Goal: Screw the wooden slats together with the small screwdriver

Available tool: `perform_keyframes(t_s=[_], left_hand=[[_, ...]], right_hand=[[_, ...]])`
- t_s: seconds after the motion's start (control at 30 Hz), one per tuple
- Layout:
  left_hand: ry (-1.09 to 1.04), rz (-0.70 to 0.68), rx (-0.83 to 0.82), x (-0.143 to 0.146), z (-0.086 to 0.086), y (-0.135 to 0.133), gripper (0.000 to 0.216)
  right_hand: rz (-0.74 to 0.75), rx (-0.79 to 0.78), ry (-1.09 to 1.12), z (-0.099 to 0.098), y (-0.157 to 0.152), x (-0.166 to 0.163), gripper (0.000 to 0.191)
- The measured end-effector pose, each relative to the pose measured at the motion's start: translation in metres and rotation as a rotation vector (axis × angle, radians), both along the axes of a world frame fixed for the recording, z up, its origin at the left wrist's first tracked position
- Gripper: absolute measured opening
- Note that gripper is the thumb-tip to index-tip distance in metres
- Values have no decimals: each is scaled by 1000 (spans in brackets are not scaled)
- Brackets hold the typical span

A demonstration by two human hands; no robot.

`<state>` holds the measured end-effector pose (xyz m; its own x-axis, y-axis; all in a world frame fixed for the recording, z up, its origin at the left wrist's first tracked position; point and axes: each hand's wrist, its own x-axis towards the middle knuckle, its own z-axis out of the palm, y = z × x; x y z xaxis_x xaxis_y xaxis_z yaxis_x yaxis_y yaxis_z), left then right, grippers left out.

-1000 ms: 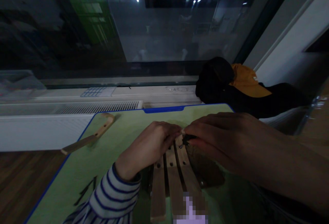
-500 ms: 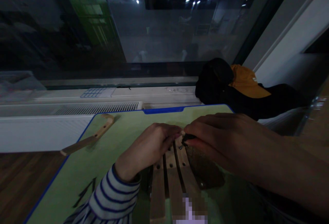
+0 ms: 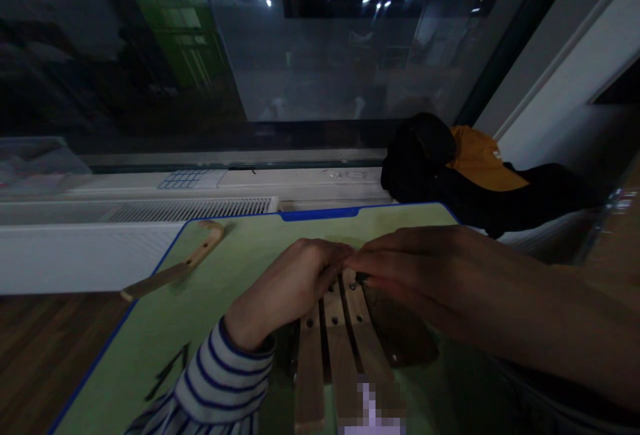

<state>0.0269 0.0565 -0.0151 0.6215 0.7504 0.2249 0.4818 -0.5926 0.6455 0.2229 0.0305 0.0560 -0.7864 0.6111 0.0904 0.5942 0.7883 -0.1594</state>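
Several wooden slats with drilled holes lie side by side in front of me, pointing away. My left hand is closed around their far end, its fingertips mostly hidden. At the right slat's far end, my right hand pinches a small dark piece, too covered to make out. That piece is beside a small metal screw in the slat. Below my right hand, a brown panel extends beside the slats. The fingertips of both hands nearly meet.
A loose wooden slat with a curved end lies on the green, blue-edged board at left. Thin black pieces lie nearer me. Beyond are a radiator, a windowsill and an orange cap on dark cloth.
My right hand's fingers have shifted slightly around the dark piece, so less of it shows. My left hand keeps its place on the slats.
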Motion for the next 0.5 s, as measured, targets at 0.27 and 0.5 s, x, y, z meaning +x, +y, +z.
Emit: perform_keyframes(t_s=[0.27, 0.5], left_hand=[[18, 7, 25, 1, -1, 1, 22], [15, 6, 16, 0, -2, 1, 22]], right_hand=[[-41, 59, -32, -3, 0, 5, 38], [-78, 65, -127, -2, -2, 3, 18]])
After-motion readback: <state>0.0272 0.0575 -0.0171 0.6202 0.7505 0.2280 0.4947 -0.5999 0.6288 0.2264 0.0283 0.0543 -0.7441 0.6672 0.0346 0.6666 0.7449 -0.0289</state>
